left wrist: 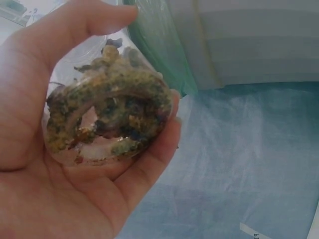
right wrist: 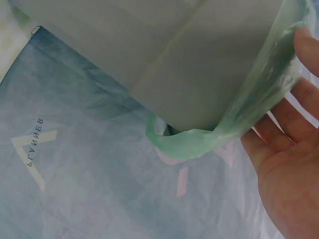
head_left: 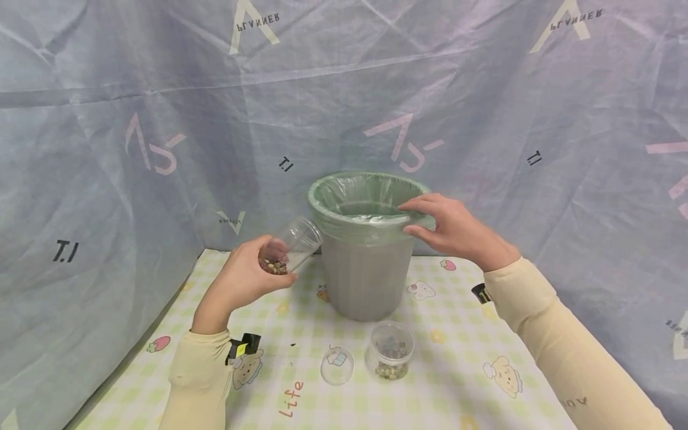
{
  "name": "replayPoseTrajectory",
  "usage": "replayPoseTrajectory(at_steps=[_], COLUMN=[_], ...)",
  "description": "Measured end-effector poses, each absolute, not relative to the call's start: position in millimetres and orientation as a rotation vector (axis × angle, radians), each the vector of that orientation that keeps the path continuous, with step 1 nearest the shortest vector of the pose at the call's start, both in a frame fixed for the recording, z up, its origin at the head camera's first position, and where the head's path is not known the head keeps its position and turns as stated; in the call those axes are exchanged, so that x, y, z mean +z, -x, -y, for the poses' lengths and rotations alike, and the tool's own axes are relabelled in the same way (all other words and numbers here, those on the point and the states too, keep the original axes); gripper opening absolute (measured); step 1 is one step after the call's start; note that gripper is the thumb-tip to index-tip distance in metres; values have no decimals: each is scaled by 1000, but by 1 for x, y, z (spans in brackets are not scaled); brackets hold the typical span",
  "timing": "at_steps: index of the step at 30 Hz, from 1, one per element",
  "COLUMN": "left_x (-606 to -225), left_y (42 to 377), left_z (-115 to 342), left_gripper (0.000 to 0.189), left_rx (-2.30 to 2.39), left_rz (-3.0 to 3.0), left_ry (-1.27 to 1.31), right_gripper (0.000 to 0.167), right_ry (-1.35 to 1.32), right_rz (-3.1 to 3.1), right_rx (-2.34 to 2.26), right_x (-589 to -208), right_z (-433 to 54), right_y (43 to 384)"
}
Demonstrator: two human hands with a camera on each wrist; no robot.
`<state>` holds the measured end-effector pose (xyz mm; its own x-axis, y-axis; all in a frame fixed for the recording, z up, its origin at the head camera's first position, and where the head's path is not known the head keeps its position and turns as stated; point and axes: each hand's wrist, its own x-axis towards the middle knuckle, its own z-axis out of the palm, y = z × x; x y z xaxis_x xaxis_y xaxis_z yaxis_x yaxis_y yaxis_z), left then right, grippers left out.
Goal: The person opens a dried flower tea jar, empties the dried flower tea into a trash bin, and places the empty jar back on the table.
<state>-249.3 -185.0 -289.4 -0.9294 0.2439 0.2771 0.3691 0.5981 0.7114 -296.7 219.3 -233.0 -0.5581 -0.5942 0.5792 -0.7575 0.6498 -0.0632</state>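
My left hand [head_left: 244, 269] grips a clear plastic jar [head_left: 306, 236], its mouth tilted up toward the bin's left side. Brown and greenish dried bits [left wrist: 109, 109] lie in the jar's bottom, seen through its base in the left wrist view. A grey waste bin [head_left: 365, 280] stands upright, lined with a thin green bag [head_left: 344, 221] folded over its rim. At the rim's right side is my right hand [head_left: 451, 227], fingers extended over the opening and thumb at the outer edge. In the right wrist view, the fingers [right wrist: 284, 122] lie beside the folded bag.
In front of the bin, a second clear jar [head_left: 389, 352] holds similar bits. Left of it lies a round clear lid [head_left: 337, 365]. A small dark speck [head_left: 292, 344] is on the checked tablecloth [head_left: 446, 394]. Blue-grey fabric [head_left: 242, 137] hangs behind and along the sides.
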Motion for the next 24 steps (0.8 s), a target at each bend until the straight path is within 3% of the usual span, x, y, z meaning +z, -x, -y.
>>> replayPoseTrajectory(at_steps=[12,24], left_x=[-289,-288], left_y=[248,248], left_z=[184,181], left_gripper=[53,53], left_rx=[-1248,-1231], left_rz=[2660,2654], left_ry=[533,542], right_gripper=[23,21], right_ry=[-1095,-1047], right_rz=[2301,2268], right_rx=[452,404], right_x=[-242,-245], right_z=[-215,-211], right_y=[307,309])
